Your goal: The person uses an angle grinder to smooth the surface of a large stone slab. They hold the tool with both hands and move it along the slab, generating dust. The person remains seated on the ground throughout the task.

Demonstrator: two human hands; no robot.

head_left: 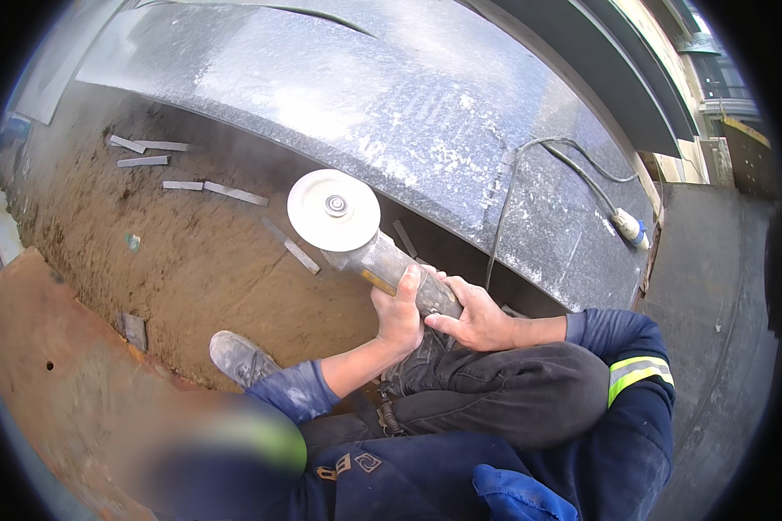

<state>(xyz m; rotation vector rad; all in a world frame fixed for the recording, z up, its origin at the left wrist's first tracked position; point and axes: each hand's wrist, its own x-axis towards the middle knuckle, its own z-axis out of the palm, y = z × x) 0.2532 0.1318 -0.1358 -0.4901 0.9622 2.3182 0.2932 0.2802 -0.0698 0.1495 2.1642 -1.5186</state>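
Both my hands grip a dusty angle grinder [382, 265] by its body. My left hand [398, 314] is wrapped round the middle of it, thumb on top. Farther back, at the rear end, my right hand [478, 314] is closed with the thumb along its side. A round white disc [334, 210] sits at the front end, facing up. The disc is close to the front edge of a large grey stone slab [391, 104]; whether it touches the slab I cannot tell. White dust lies in patches on the slab.
Several narrow stone strips [235, 193] lie on the brown dirt ground [191, 252]. A dark cable [506, 208] runs over the slab to a white and blue plug [630, 229]. A rusty metal plate [52, 347] is at the left, and my shoe [241, 358] rests near it.
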